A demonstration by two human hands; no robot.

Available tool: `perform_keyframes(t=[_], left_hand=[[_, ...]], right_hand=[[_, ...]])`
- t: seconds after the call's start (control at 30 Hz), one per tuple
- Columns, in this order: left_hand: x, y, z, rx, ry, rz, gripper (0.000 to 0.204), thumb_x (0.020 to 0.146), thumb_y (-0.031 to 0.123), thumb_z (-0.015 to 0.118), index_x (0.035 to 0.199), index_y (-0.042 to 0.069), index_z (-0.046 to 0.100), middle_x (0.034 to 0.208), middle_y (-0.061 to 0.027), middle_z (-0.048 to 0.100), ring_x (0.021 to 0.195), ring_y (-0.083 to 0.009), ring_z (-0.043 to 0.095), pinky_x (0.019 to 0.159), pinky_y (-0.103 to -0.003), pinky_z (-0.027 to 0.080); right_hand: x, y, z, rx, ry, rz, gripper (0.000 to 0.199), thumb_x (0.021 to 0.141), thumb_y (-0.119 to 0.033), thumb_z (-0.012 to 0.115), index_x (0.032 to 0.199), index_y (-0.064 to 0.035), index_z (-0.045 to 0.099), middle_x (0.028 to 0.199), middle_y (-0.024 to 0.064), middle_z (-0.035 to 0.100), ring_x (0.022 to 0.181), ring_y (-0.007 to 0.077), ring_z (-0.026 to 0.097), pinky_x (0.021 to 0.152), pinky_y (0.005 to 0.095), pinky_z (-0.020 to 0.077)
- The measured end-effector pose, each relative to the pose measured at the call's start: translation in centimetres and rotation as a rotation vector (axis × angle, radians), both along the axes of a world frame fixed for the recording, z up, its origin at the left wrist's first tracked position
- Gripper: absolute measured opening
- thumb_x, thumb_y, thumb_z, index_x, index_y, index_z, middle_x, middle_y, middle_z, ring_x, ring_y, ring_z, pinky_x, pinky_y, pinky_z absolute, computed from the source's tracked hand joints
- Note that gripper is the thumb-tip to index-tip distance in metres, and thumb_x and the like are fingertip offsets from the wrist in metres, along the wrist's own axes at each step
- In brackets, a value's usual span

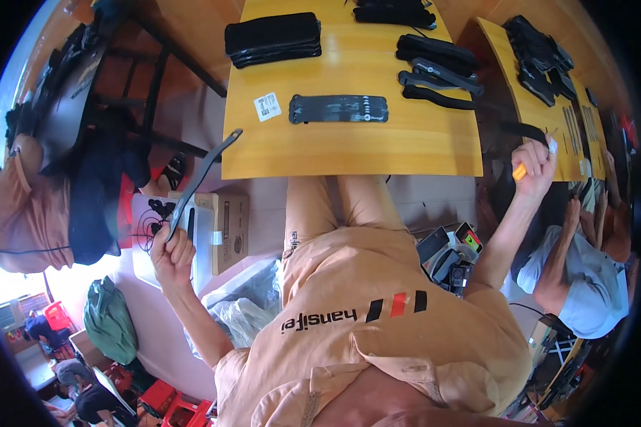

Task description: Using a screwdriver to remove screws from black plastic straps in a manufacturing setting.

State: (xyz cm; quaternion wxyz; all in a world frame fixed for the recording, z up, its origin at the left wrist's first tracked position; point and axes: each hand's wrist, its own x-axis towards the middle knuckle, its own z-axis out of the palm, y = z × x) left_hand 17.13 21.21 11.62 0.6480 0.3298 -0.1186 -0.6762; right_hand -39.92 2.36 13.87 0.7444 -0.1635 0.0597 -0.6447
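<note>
Left hand (172,250) clenched on long dark grey strap (203,174), raised clear below yellow wooden table (349,135); right hand (535,165) pinches orange-handled tool (520,171) beside table's right edge

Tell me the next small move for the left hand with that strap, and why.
Probably bring the strap in over the table and lay it beside the flat black piece. The left hand grips its lower end, out past the table's left edge, while the right hand is busy with an orange tool.
</note>
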Motion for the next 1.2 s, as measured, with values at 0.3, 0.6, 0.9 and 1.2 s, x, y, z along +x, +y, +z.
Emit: perform_keyframes(t=[0.3, 0.6, 0.9, 1.2], left_hand=[[-7.9, -7.3, -4.1, 0.173, -0.666, 0.049, 0.026, 0.092, 0.026, 0.045, 0.073, 0.009, 0.049, 0.057, 0.0034, 0.04, 0.045, -0.0051, 0.036, 0.039, -0.018, 0.027], [-10.7, -9.9, -12.3, 0.461, -0.758, 0.115, 0.048, 0.09, 0.043, 0.043, 0.066, 0.004, 0.058, 0.045, -0.0013, 0.048, 0.034, -0.0101, 0.045, 0.032, -0.021, 0.032], [-12.0, -7.9, -6.9, 0.363, -0.887, -0.088, 0.06, 0.09, 0.049, 0.037, 0.073, -0.003, 0.06, 0.05, -0.0039, 0.05, 0.04, -0.0103, 0.048, 0.036, -0.021, 0.037], [-22.1, -10.6, -4.0, -0.146, -0.032, -0.32, 0.039, 0.088, 0.033, 0.053, 0.106, -0.001, 0.057, 0.076, -0.0069, 0.058, 0.054, -0.0104, 0.055, 0.047, -0.019, 0.042]], right_hand=[[6.5, 2.5, 3.6, -0.298, 1.654, -0.537, 0.012, 0.079, -0.008, 0.055, 0.085, 0.0023, 0.057, 0.06, 0.0074, 0.05, 0.044, 0.013, 0.048, 0.04, 0.0227, 0.0352], [8.9, 1.9, 1.7, -0.507, 2.139, -0.853, 0.021, 0.073, 0.004, 0.059, 0.094, -0.0022, 0.062, 0.084, 0.0127, 0.065, 0.075, 0.0212, 0.064, 0.064, 0.0286, 0.0494], [10.5, 2.7, 1.1, -0.434, 1.656, -0.799, 0.015, 0.071, 0.006, 0.06, 0.084, 0.0003, 0.064, 0.075, 0.0039, 0.063, 0.061, 0.0048, 0.051, 0.055, 0.0172, 0.0379], [16.2, 5.6, -2.8, -0.805, 1.484, -0.21, 0.023, 0.069, 0.003, 0.061, 0.09, -0.0028, 0.065, 0.076, 0.0073, 0.062, 0.06, 0.0104, 0.055, 0.05, 0.0202, 0.0404]])
